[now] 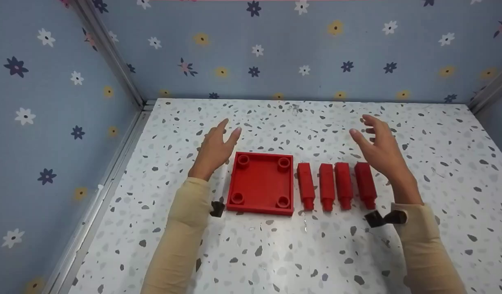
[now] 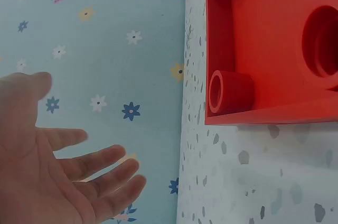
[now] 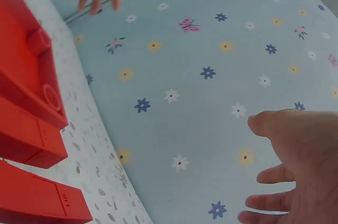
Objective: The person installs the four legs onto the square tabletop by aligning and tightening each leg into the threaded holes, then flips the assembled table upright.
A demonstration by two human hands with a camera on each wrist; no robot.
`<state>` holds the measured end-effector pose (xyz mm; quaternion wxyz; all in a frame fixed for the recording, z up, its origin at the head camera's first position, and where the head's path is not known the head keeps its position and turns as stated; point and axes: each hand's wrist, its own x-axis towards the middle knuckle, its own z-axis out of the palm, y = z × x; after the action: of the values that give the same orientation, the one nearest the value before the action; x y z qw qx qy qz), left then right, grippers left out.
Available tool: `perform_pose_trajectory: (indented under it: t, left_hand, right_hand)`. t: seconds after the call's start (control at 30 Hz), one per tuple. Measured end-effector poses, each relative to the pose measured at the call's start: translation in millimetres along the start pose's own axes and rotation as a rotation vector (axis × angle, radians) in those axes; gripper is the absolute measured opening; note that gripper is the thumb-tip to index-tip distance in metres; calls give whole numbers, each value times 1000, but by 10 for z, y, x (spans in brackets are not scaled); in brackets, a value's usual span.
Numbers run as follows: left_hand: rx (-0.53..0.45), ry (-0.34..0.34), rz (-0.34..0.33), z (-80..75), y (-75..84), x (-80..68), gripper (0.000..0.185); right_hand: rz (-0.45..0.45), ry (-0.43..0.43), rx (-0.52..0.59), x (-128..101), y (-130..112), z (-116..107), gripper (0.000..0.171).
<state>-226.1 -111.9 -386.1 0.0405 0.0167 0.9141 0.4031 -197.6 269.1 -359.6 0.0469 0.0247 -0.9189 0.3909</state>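
A square red plastic tray [image 1: 260, 181] with a raised rim and a round socket in each corner lies on the speckled table. To its right stretches a row of several red pegs [image 1: 305, 183], thick square bars with a narrower tip toward the near side. My left hand [image 1: 215, 148] hovers up and left of the tray, fingers spread and holding nothing; the left wrist view shows its palm and the tray [image 2: 280, 39]. Above the rightmost peg [image 1: 365, 183], my right hand [image 1: 380, 149] is held in the air with fingers loosely bent, touching nothing.
A flowered wall panel [image 1: 275, 49] rises behind the table [image 1: 251, 253], and another flowered panel [image 1: 42, 130] stands on the left. Metal strips [image 1: 112, 49] run along the panel joints. Each sleeve carries a dark wrist mount [image 1: 385, 218].
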Motion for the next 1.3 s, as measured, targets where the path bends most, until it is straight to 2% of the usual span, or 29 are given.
perform_pose_trajectory:
  t: [0.1, 0.23, 0.33, 0.47, 0.6, 0.9, 1.3]
  left_hand:
    - [-17, -62, -49, -13, -63, 5, 66]
    - [18, -148, -119, -8, -169, 2, 59]
    - [43, -226, -162, 24, -251, -15, 55]
    - [12, -344, -224, 94, -337, -39, 51]
    - [-25, -410, -258, 168, -404, -56, 49]
    - [-117, -444, -247, 231, -470, -99, 44]
    - [-122, -461, -246, 231, -489, -100, 44]
  right_hand:
    - [67, -39, 68, -23, 49, -71, 76]
    - [140, -85, 105, -42, 149, -150, 77]
    - [163, -115, 128, -46, 243, -200, 75]
    - [183, -168, 171, -51, 371, -254, 72]
    - [224, -221, 212, -43, 488, -272, 74]
    - [305, -296, 251, -33, 702, -272, 77]
    - [411, -388, 214, -58, 942, -214, 84]
